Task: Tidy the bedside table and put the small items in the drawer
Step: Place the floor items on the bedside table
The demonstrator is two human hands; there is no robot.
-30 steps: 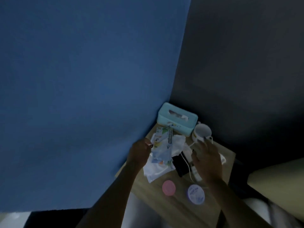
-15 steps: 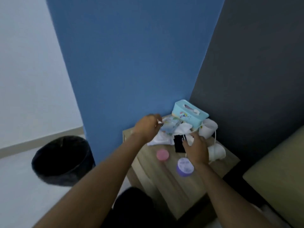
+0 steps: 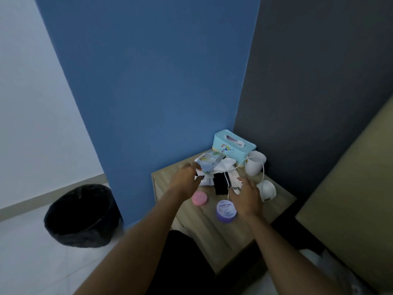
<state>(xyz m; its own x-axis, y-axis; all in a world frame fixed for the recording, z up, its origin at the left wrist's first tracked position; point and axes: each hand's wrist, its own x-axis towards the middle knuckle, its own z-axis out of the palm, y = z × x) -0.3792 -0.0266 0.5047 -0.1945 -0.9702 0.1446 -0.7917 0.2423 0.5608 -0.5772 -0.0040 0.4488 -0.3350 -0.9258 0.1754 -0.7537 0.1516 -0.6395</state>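
The wooden bedside table (image 3: 223, 237) is standing in the corner where the blue wall (image 3: 148, 81) is meeting a dark grey one, and its top is carrying all the small items. The left hand (image 3: 187, 179) is reaching in from 7 o'clock, with thumb and curled fingers pinching the left edge of a printed packet (image 3: 208, 165) and holding it tilted just above a crumpled white cloth (image 3: 225, 165). The right hand (image 3: 246, 196) is coming in from 5 o'clock, back to the camera, its fingers curling round a white cable (image 3: 263, 171) near a small silvery end piece. From there the cable is looping up towards 1 o'clock, past the cups. A black phone (image 3: 221, 184) is lying flat between the two hands, partly under the cloth. At 6 o'clock from the phone, a pink jar (image 3: 199, 198) is sitting just below the left hand, and a purple jar (image 3: 226, 210) is sitting beside it, touching the right wrist's inner side. At the table's 12 o'clock corner a teal tissue box (image 3: 234, 145) is standing against the walls. An upright white cup (image 3: 255, 162) is standing at the box's 4 o'clock, and a tipped white cup (image 3: 266, 190) is lying on its side just beyond the right hand. On the pale floor at 9 o'clock from the table, beyond the blue wall's edge, a black bin (image 3: 80, 216) is standing. The edge of a bed (image 3: 350, 188) is filling the 3 o'clock side.
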